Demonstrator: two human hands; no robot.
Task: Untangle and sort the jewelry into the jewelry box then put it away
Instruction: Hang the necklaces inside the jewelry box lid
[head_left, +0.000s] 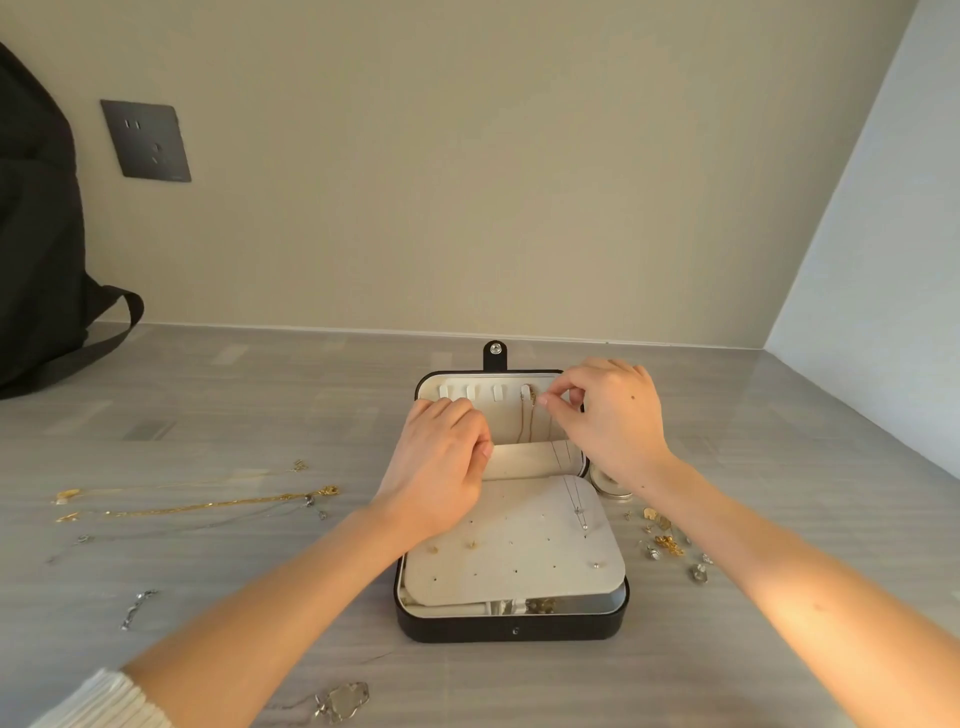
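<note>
On the grey counter (208, 395), jewelry box (511, 629) lying open, lid (506, 423) propped back, perforated earring panel (519, 561) laid over the tray; roughly midway through the sorting, by the look of it. Right hand (608, 415) raised at the lid's row of hooks, thumb and forefinger pinched tight, seemingly on the top of a thin silver chain (571, 493) trailing down across the panel; left hand (441, 462) curled knuckles-up at the pocket edge of the lid, anything in its grip hidden, so impossible to say. Gold chain (527, 410) already hung just beside the right fingertips; easy to knock off its hook, or to cross with the silver one and knot again. Too sharp a pull on the silver chain; pendant likely dragged over the studs in the panel and snagged. Well apart on the left, gold necklaces (208, 506) lying close together; liable to retangle if lifted as one. Beside the right forearm, loose earrings (667, 540); one sweep of the arm enough to scatter them.
</note>
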